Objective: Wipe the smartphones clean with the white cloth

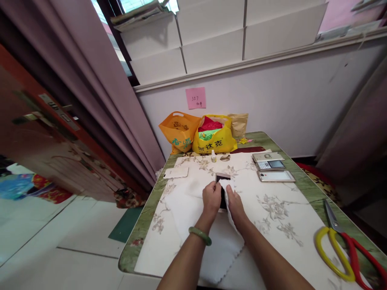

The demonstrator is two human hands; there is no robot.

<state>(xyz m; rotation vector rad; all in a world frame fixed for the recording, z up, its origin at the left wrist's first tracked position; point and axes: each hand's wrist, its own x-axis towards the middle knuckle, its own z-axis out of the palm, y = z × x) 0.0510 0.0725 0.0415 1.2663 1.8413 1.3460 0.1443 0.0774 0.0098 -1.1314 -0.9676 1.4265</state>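
A phone (223, 198) with a dark screen is positioned between the two hands, above the near-middle part of the floral sheet (275, 207). The left hand (211, 196) is closed on the phone's left edge. The right hand (237, 206) is closed on a white cloth (223, 241), pressing a fold of it against the right side of the screen; from where I stand, the covered fingers are hidden. The cloth spreads beneath the forearms. A small bottle (213, 157) stands beyond the phone; a white phone (176, 172) lies to its left. To the right lie a keypad phone (270, 165) and, nearer the table (152, 205) edge, open scissors (336, 233). An orange bag (181, 133) and a yellow bag (216, 141) stand side by side at the far end.
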